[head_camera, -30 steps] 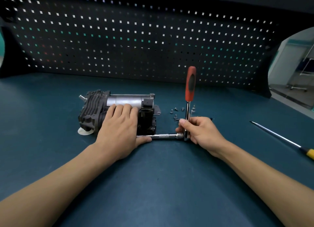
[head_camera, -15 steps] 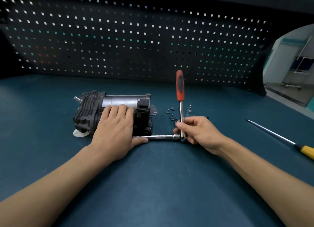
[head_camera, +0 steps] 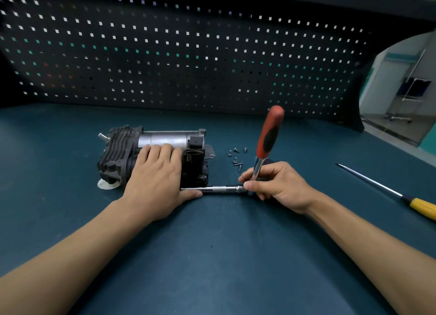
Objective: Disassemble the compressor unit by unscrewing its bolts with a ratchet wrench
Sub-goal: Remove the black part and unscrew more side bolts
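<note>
Step in hand, as judged from the tool's line: loosening a bolt low on the near right face of the compressor unit (head_camera: 118,156). The unit is lying on the bench (head_camera: 212,255) at ten o'clock from the middle of the view, with a white disc (head_camera: 105,185) showing under its left end. The extension bar (head_camera: 219,188) is running level from the unit's base toward three o'clock and joining the ratchet wrench (head_camera: 269,135), whose red handle is standing up and leaning toward one o'clock.

To do this well, the bar should be staying square to the bolt with the socket fully home; the socket end is hidden behind the left thumb, so seating cannot be confirmed. The wrench head wants steadying while the handle is swinging in short arcs, and the unit wants pinning so it is not rocking on the disc. Loose screws (head_camera: 236,157) are lying at eleven o'clock from the right hand, near the handle's sweep, and may scatter.

Left hand (head_camera: 155,175): lying flat on top of the unit, fingers straight and together, pressing down, gripping nothing; the thumb is stretching toward three o'clock, touching the bar's near end.

Right hand (head_camera: 278,185): fingers curling round the wrench where shank meets bar, thumb and forefinger pinching the head.

A yellow-handled screwdriver (head_camera: 387,189) is lying well apart at three o'clock
</note>
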Demonstrator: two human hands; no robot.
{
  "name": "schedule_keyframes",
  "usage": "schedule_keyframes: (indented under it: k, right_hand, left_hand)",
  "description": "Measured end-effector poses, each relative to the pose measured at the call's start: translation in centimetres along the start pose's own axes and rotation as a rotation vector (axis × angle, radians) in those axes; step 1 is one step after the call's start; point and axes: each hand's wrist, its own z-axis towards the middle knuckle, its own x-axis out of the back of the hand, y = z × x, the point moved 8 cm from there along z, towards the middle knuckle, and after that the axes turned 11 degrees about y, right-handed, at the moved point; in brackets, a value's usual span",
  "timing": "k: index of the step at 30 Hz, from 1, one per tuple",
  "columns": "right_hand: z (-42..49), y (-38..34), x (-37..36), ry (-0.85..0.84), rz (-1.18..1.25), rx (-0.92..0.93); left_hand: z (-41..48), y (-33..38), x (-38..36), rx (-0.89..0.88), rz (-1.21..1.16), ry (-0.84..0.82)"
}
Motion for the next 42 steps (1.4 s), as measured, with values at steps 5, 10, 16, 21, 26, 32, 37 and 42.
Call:
schedule_keyframes:
  k: [5, 10, 16, 21, 26, 32, 37, 42]
  right_hand:
    - [-0.2, -0.2, -0.1, -0.02, 0.012, 0.039]
    - [-0.4, -0.7, -0.3, -0.028, 0.049, 0.067]
    - [-1.0, -1.1, -0.6, -0.104, -0.097, 0.208]
    - [-0.6, -0.5, -0.4, -0.08, -0.118, 0.165]
    - [0.2, 0.0, -0.7, -0.053, -0.062, 0.032]
    - [1.8, 1.4, -0.6, 0.09, 0.015, -0.228]
    - [2.4, 1.6, -0.8, 0.029, -0.058, -0.264]
    - [1.7, 1.3, -0.7, -0.052, -0.005, -0.174]
  left_hand:
    - [0.0, 0.0, -0.1, 0.0, -0.002, -0.004]
    - [0.0, 0.0, 0.0, 0.001, -0.009, -0.002]
    - [0.0, -0.1, 0.0, 0.003, -0.008, -0.001]
    - [0.0, 0.0, 0.0, 0.013, -0.007, -0.005]
    - [0.0, -0.1, -0.1, 0.023, -0.001, -0.003]
    - [0.0, 0.0, -0.1, 0.023, -0.01, 0.022]
    - [0.0, 0.0, -0.1, 0.02, -0.009, 0.027]
    - [0.1, -0.1, -0.2, 0.025, -0.006, 0.023]
